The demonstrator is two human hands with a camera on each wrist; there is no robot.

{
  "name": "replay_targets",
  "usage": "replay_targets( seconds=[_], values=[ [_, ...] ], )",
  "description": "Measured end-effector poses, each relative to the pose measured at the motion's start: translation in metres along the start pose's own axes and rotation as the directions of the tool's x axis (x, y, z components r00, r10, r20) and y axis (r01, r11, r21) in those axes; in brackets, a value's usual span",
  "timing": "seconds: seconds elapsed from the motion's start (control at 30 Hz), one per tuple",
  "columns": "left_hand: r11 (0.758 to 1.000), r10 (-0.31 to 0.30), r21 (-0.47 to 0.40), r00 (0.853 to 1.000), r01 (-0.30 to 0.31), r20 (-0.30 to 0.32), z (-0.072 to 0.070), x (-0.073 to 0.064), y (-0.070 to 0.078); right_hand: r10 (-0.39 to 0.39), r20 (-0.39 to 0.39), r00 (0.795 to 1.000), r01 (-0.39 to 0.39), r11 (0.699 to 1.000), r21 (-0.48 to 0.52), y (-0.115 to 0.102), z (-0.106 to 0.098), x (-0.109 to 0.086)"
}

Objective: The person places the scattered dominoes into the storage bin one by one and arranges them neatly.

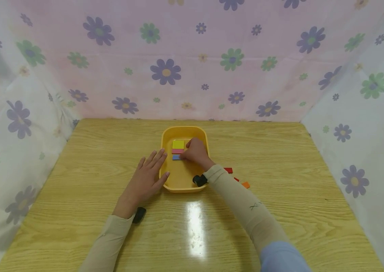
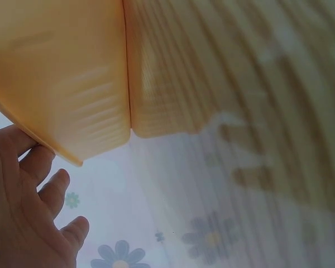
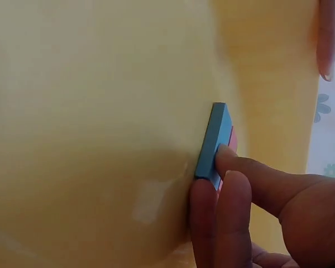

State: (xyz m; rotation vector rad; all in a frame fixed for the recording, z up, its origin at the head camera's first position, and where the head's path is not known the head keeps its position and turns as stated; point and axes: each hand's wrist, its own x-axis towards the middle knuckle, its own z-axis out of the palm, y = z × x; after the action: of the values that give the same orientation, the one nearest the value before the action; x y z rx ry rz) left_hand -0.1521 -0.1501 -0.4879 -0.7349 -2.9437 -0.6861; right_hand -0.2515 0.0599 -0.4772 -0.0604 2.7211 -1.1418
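My right hand (image 1: 196,153) reaches into a yellow plastic tray (image 1: 185,190) and pinches a flat blue block (image 3: 210,142) by one end, between thumb and fingers. Right behind it, inside the tray, lie a pink block (image 1: 178,151) and a yellow block (image 1: 178,144). The blue block is tilted in the right wrist view and partly covers the pink one. Fingers spread, my left hand (image 1: 145,179) rests against the tray's left rim. In the left wrist view, its fingertips are at the outer edge of the tray.
On the wooden table (image 1: 280,158), right of the tray and partly behind my right sleeve, are a red piece (image 1: 228,170), a smaller red piece (image 1: 236,179) and an orange piece (image 1: 245,185). Flower-printed cloth (image 1: 185,94) stands behind the table and along both sides.
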Motion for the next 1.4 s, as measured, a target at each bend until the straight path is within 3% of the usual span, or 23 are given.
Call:
replay_targets(
  seconds=[0.17,0.57,1.4],
  values=[
    [1.000,0.002,0.002,1.000,-0.002,0.003,-0.0009,-0.0008,0.0004,-0.015,-0.009,1.000,0.016,0.998,0.069,-0.0004,0.0010,-0.0019],
    [1.000,0.007,-0.002,1.000,-0.007,-0.003,-0.0002,-0.0014,-0.0002,-0.026,-0.054,0.998,0.027,0.999,0.024,0.0014,0.0008,-0.0018],
    [1.000,0.022,-0.018,0.999,-0.022,-0.039,-0.0006,-0.0011,0.0020,-0.048,-0.060,0.997,0.053,0.994,0.092,-0.0033,-0.0012,-0.0050]
  ],
)
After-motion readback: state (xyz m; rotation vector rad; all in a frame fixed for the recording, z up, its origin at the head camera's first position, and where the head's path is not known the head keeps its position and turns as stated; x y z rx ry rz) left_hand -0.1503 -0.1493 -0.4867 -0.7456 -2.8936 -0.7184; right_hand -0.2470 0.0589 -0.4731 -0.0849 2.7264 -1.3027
